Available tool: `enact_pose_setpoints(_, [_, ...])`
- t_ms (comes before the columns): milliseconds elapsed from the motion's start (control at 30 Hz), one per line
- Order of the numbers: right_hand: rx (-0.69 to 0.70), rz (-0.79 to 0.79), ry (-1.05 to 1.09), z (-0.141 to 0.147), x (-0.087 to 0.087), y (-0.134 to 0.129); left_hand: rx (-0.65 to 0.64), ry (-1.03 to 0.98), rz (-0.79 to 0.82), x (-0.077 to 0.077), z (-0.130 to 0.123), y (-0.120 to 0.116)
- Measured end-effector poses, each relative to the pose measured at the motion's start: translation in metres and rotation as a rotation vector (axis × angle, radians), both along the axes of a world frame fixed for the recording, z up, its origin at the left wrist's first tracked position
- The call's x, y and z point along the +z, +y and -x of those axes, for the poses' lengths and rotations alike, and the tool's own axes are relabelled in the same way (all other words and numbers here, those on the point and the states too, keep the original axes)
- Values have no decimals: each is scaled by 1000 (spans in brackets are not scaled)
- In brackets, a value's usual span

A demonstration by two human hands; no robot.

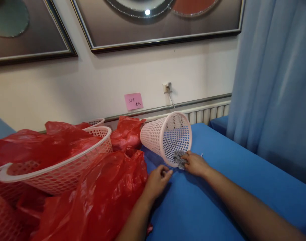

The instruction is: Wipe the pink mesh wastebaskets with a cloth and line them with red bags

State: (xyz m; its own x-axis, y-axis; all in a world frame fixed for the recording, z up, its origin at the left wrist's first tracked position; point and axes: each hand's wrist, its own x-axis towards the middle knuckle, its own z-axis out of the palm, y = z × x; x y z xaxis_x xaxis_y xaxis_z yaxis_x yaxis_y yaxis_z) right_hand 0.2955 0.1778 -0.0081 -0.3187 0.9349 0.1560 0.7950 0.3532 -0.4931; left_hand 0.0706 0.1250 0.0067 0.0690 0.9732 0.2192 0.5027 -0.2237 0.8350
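A pink perforated plastic basket [153, 136] lies on its side on the blue surface, its round mouth turned toward me. At the lower rim of that mouth, my right hand [194, 163] is closed on a crumpled grey cloth-like wad [179, 158]. The wad is partly inside the opening; its exact kind does not show. Just in front of the rim, my left hand [158, 180] hovers low with curled fingers, thumb near the fingertips. Whether anything small is pinched there is hidden.
Red plastic bags [112, 194] and more pink baskets [106, 142] crowd the left. The blue-covered table [233, 177] extends right toward a blue curtain [270, 83]. Behind are a radiator [210, 113], a wall socket [167, 87], a pink note [134, 101] and framed pictures [168, 42].
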Motion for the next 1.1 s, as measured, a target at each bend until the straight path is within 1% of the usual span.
enact_pose_setpoints(67, [89,9,34,8,1,-7,-41,50,62,-12,-5,0])
enact_pose_setpoints(133, [153,10,63,13,0,-11,-26,59,76,-20,-8,2])
enact_pose_setpoints(200, [190,2,128,16,-1,-11,2,30,62,-25,-9,7])
enact_pose_setpoints(267, [235,-3,234,19,-4,-10,29,-29,30,-24,-9,11])
enact_pose_setpoints(333, [293,0,326,22,-5,-10,55,-94,-23,-19,-8,14])
enact_pose_setpoints(400, [327,-5,306,22,-4,-12,97,-141,-92,-10,-4,12])
enact_pose_setpoints(433, [300,-13,246,21,-3,-12,127,-155,-129,-5,-1,10])
enact_pose_setpoints(467, [243,-20,174,17,-2,-12,161,-164,-165,0,3,7])
enact_pose_setpoints(567, [-33,-42,2,-1,4,-5,275,-187,-266,15,14,-1])
enact_pose_setpoints(633, [-180,-65,0,-14,7,3,317,-202,-320,21,18,-5])
enact_pose_setpoints(700, [-246,-75,18,-20,8,7,317,-218,-347,24,18,-7])
enact_pose_setpoints(733, [-238,-64,31,-20,7,7,305,-233,-347,24,17,-7])
enact_pose_setpoints(800, [-135,-21,71,-10,4,1,274,-272,-328,22,13,-7])
enact_pose_setpoints(900, [122,44,184,15,0,-14,233,-317,-293,16,9,-5])
enact_pose_setpoints(967, [267,85,318,31,-1,-22,215,-331,-275,14,9,-4])
enact_pose_setpoints(1033, [354,123,449,38,-3,-24,189,-348,-247,12,11,-2])
enact_pose_setpoints(1100, [395,196,590,38,-6,-21,142,-362,-206,10,12,0])
